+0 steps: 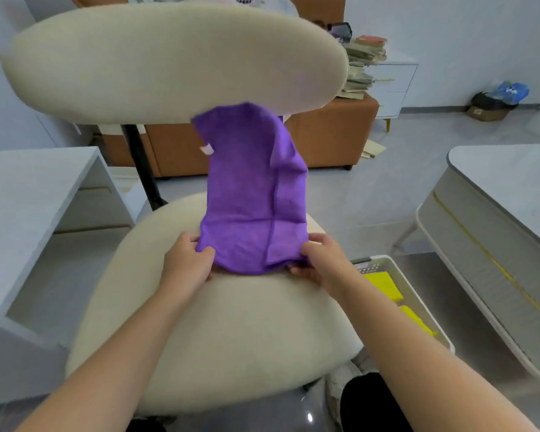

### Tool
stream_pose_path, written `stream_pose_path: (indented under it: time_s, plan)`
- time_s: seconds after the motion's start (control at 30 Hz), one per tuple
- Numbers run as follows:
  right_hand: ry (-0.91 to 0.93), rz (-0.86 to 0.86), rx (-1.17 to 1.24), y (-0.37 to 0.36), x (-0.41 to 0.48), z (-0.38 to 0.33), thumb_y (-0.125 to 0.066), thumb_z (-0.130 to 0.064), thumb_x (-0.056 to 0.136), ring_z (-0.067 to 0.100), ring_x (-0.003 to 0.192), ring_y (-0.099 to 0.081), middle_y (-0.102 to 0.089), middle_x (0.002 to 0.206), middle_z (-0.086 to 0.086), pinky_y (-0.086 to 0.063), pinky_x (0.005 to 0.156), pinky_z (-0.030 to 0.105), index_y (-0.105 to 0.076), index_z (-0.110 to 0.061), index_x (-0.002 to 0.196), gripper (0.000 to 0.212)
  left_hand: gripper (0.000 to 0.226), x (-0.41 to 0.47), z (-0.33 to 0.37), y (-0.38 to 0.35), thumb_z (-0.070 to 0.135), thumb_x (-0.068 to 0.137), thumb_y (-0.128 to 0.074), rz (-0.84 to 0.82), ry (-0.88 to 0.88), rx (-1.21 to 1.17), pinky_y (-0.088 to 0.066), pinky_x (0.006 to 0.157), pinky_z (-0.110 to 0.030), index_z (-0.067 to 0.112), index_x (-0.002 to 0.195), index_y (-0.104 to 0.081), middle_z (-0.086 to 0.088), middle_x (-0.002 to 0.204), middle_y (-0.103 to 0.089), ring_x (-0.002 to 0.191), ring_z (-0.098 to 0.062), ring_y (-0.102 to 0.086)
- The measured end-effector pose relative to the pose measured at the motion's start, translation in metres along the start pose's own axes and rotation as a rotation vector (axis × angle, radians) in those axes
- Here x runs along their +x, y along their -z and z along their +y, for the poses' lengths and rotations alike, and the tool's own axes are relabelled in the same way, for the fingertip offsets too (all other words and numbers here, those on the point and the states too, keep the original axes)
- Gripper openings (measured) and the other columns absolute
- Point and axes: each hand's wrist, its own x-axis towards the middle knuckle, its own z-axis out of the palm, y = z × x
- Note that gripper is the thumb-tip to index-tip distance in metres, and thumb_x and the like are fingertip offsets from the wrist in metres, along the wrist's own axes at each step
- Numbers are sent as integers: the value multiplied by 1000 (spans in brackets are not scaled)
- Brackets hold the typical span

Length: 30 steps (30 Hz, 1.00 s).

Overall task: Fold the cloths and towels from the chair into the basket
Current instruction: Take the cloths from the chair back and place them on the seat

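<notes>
A purple cloth (253,188) stretches from the cream chair's seat (231,332) up towards the backrest (169,60), its far end raised and blurred. My left hand (187,260) pinches the cloth's near left corner. My right hand (321,257) grips its near right corner. Both near corners are just above the seat. The cloth is doubled lengthwise, with a seam running down its right side. A white basket (418,294) stands on the floor to the right of the chair, with yellow folded cloths (387,285) inside it.
A white desk (28,194) stands at the left and a grey-topped table (505,182) at the right. Behind the chair are an orange cabinet (331,132), a stack of books (362,63) and a white drawer unit (396,85).
</notes>
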Motion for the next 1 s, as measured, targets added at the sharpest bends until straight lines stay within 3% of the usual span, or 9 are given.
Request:
stream_pose_path:
  time_s: [0.1,0.23,0.33,0.43,0.5,0.57,0.73,0.87,1.0]
  plan:
    - [22,-3,-74,6,-13,7,-38,1,88,16,41,-60,-62,77,10,-55,46,25,-31,-29,130,53,36,-21,-10,8,15,83,-49,17,-61,101,-49,63,-29,30,115,-43,-3,76,-66,64,-23,-65]
    - [102,-60,-469,13,-22,7,-38,-6,84,21,50,-65,-64,80,7,-57,52,29,-48,-31,127,51,17,-27,-17,12,15,83,-48,42,-117,260,-48,70,-32,28,86,-58,2,81,-63,77,-23,-60]
    - [244,60,-972,17,-23,6,-43,-23,86,26,80,-66,-63,92,3,-54,74,32,-62,-29,114,33,16,-28,-16,15,18,85,-48,35,-114,425,-41,67,-29,26,80,-61,5,84,-61,82,-22,-56]
    - [645,238,-1351,14,-18,6,-51,-23,86,24,112,-49,-53,121,2,-37,88,34,-61,-25,117,32,10,-25,-13,18,25,86,-51,41,-141,553,-39,65,-28,27,81,-60,6,83,-58,81,-22,-55]
    - [906,53,-1279,8,-14,8,-51,-4,79,22,128,-42,-48,137,-2,-34,98,35,-57,-24,124,49,7,-22,-11,21,26,86,-54,31,-151,590,-39,63,-28,27,81,-59,4,85,-59,82,-22,-55]
    - [931,-200,-1324,0,-12,9,-45,4,77,18,135,-35,-42,145,-8,-28,106,36,-50,-28,132,64,6,-19,-9,23,24,85,-55,16,-153,620,-39,64,-28,26,82,-59,3,88,-59,82,-22,-55]
    - [909,-207,-1552,-8,-9,11,-47,-8,80,21,104,-46,-51,112,-5,-23,78,30,-51,-36,129,56,6,-14,-9,28,22,84,-57,-8,-132,662,-37,65,-28,27,81,-59,4,89,-57,83,-22,-53]
    - [823,-36,-1507,1,-13,-2,-56,-30,79,23,91,-53,-55,84,-4,-26,74,32,-58,-28,81,3,6,-11,-11,38,19,82,-55,30,-46,783,-38,65,-27,23,86,-58,-1,93,-59,85,-26,-55]
    - [653,-4,-1504,24,-20,-13,-58,-42,80,24,69,-47,-44,59,-3,-30,56,29,-40,-18,58,38,23,-8,-14,55,15,82,-51,33,109,956,-42,75,-28,21,102,-61,-6,108,-57,99,-28,-56]
